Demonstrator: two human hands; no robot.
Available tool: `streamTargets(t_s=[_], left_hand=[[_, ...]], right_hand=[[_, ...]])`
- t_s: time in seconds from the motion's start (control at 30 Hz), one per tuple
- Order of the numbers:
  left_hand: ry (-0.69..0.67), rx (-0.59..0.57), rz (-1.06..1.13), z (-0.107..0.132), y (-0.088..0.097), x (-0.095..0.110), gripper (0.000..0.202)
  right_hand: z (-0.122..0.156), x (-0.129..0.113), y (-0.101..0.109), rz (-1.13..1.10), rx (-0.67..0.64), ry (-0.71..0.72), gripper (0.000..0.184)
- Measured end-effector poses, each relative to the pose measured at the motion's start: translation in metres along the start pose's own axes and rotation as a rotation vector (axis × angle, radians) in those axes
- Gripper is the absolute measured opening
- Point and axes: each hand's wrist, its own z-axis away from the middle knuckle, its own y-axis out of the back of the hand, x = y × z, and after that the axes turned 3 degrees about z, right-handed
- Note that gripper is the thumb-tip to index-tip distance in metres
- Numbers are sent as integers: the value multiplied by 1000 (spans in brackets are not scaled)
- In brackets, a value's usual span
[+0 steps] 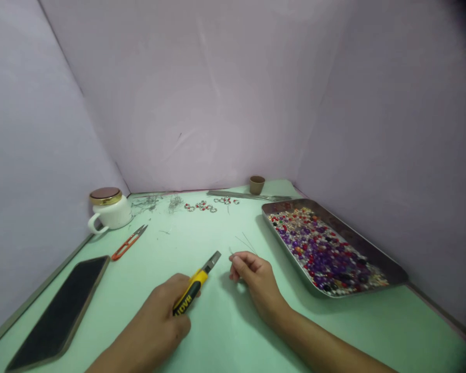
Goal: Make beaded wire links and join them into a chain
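My left hand (166, 313) is wrapped around a yellow and black utility knife (193, 290). The knife's metal tip points up and to the right, a short gap away from my right hand (256, 280). The thumb and fingertips of that right hand are pinched on a thin wire, of which only a fine end shows at the fingertips. Just beyond the knuckles, thin wire ends (247, 241) stick out; whether they belong to the same wire I cannot tell.
On the right stands a metal tray (295, 261) of mixed beads. Red-and-clear bead pieces (202, 206), wire scraps (149, 203), long wires (248, 196) and a small brown cup (257, 185) lie behind. Leftward are a lidded mug (114, 215), orange thread snips (129, 243) and a phone (60, 316).
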Motion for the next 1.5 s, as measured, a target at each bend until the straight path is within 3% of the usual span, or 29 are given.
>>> streamTargets(t_s=[0.17, 0.3, 0.43, 0.53, 0.6, 0.67, 0.83, 0.97, 1.03, 1.13, 1.23, 1.3, 1.37, 1.5], left_hand=[[78, 257, -364, -13, -2, -27, 22], [104, 317, -446, -21, -5, -40, 21], [108, 384, -539, -18, -8, -36, 28], [-41, 469, -592, -19, -15, -20, 27], [-193, 359, -522, -25, -23, -6, 24], [-259, 281, -471, -37, -32, 8, 24], [-201, 239, -521, -66, -54, 26, 23], [-242, 227, -632, -70, -64, 28, 25], [-266, 214, -685, -71, -57, 27, 27], [-243, 314, -767, -77, -23, 13, 28], [-21, 509, -781, -85, 24, -11, 28], [109, 510, -673, -84, 45, -25, 33], [111, 453, -503, -74, 49, -34, 34], [97, 245, -353, -41, 25, -31, 39]], right_hand=[[-5, 8, 6, -46, 145, 23, 22], [-6, 11, 8, -20, 117, 33, 23], [-3, 9, 6, 3, 100, 46, 24], [-3, 6, 5, 8, 111, 22, 26], [-2, 4, 4, 2, 112, 15, 26], [-2, 2, 4, -9, 106, 14, 27], [-2, -1, 3, -33, 91, 12, 27], [-2, -1, 3, -30, 52, 25, 26], [-3, 0, 4, -21, 51, 25, 26], [-3, 2, 4, 1, 64, 26, 27], [-3, 0, 3, 40, 29, 28, 27], [-2, -2, 1, 64, -1, 29, 26], [-1, -4, 0, 84, -19, 38, 25], [0, -3, 1, 122, -32, 58, 20]])
